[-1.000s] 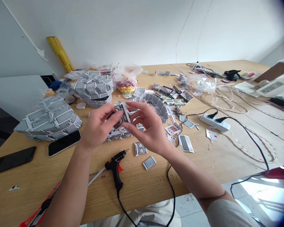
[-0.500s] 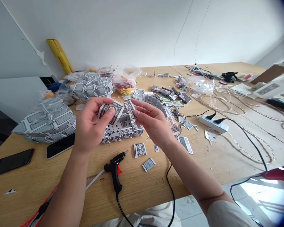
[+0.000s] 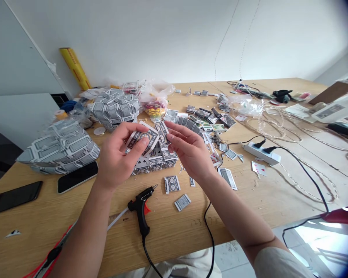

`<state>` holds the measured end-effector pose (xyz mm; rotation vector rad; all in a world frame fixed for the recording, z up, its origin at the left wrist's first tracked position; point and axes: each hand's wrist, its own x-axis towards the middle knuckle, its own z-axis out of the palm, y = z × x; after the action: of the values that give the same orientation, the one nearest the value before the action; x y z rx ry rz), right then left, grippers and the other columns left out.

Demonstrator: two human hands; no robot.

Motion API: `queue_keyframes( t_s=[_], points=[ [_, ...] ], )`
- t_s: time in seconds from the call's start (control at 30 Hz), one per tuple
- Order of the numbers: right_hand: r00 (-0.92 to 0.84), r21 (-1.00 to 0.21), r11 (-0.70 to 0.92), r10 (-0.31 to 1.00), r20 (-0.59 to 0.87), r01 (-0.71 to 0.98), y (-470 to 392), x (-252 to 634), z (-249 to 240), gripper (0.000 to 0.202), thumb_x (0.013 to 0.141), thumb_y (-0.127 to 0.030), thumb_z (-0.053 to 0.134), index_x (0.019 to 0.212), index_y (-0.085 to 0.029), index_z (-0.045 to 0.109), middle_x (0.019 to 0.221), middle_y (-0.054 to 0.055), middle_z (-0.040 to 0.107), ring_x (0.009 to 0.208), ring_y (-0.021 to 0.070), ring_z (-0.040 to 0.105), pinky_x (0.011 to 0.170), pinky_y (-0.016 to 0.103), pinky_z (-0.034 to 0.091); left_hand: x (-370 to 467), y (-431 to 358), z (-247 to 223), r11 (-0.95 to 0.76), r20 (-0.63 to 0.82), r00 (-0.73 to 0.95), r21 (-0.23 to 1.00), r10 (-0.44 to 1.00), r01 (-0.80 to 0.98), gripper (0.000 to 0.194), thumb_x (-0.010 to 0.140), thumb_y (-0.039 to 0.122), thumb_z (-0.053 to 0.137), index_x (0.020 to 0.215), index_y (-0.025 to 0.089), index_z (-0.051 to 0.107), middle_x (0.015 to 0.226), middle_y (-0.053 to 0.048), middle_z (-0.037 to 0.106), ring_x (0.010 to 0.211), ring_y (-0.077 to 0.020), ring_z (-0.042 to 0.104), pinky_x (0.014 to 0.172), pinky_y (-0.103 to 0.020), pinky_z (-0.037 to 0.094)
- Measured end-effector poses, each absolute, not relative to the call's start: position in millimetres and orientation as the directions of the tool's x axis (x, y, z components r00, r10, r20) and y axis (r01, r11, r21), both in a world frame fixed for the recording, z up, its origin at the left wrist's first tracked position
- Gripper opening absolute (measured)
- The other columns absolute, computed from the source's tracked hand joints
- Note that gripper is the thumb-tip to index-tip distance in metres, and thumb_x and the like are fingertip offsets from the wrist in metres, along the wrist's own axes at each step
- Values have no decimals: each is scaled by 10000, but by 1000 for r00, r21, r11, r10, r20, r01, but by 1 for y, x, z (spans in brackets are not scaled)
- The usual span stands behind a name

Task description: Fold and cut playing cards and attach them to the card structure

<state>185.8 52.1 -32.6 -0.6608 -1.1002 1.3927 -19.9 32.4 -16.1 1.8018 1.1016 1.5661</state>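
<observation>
My left hand pinches patterned playing cards, thumb on top. To its right, my right hand grips a folded card piece between thumb and fingers. The two pieces are close together; whether they touch I cannot tell. Behind and below them sits a box-like form made of cards, partly hidden by my hands. A black glue gun with a red trigger lies on the table in front. Two folded cards lie to the right of its tip.
Woven card structures and two phones are on the left. Behind stands a bag of colourful pieces. Loose cards, a white power strip and coiled cord spread to the right. The gun's cable runs off the front edge.
Both hands have shifted slightly right with their cards. The piece in my right hand now stands more upright, its patterned face showing more.
</observation>
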Motion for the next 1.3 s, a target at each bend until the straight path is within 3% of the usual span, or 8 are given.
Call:
queue_keyframes(
  t_s=[0.17, 0.37, 0.77, 1.03, 1.3],
  points=[
    [-129, -910, 192, 958, 254, -366, 51, 185, -37, 310, 896, -326, 899, 1205, -326, 875, 970, 3, 749, 750, 139, 636, 791, 369, 588, -15, 31, -18, -452, 446, 93, 890, 890, 61, 465, 962, 306, 842, 1363, 265, 609, 976, -12, 783, 793, -178, 751, 691, -299, 638],
    [-97, -905, 231, 955, 282, -357, 53, 184, -40, 273, 913, -348, 884, 1185, -317, 881, 1167, 35, 832, 850, 164, 701, 852, 394, 624, -11, 31, -17, -431, 428, 90, 902, 900, 22, 373, 938, 314, 874, 1200, 217, 627, 1026, -52, 822, 890, -202, 783, 754, -315, 645],
    [-93, -892, 226, 955, 282, -391, 50, 182, -36, 240, 908, -294, 875, 1147, -302, 893, 1185, 32, 850, 929, 173, 732, 850, 375, 660, -19, 33, -20, -467, 459, 145, 884, 876, 22, 306, 950, 291, 865, 1168, 220, 663, 1070, -50, 823, 918, -208, 778, 785, -343, 633],
    [-91, -914, 253, 951, 295, -316, 51, 183, -37, 271, 918, -356, 864, 1182, -299, 887, 1194, 48, 847, 965, 206, 751, 854, 410, 668, -22, 35, -18, -455, 446, 150, 890, 882, 26, 295, 933, 310, 880, 1135, 221, 684, 1030, -39, 824, 897, -220, 789, 767, -360, 655],
    [-73, -917, 247, 956, 283, -312, 47, 181, -33, 240, 899, -301, 865, 1136, -280, 900, 1182, 46, 860, 956, 203, 761, 838, 402, 686, -27, 35, -17, -458, 443, 171, 887, 880, 63, 301, 929, 321, 881, 1140, 229, 686, 1030, -31, 824, 889, -228, 797, 758, -375, 670]
  ],
)
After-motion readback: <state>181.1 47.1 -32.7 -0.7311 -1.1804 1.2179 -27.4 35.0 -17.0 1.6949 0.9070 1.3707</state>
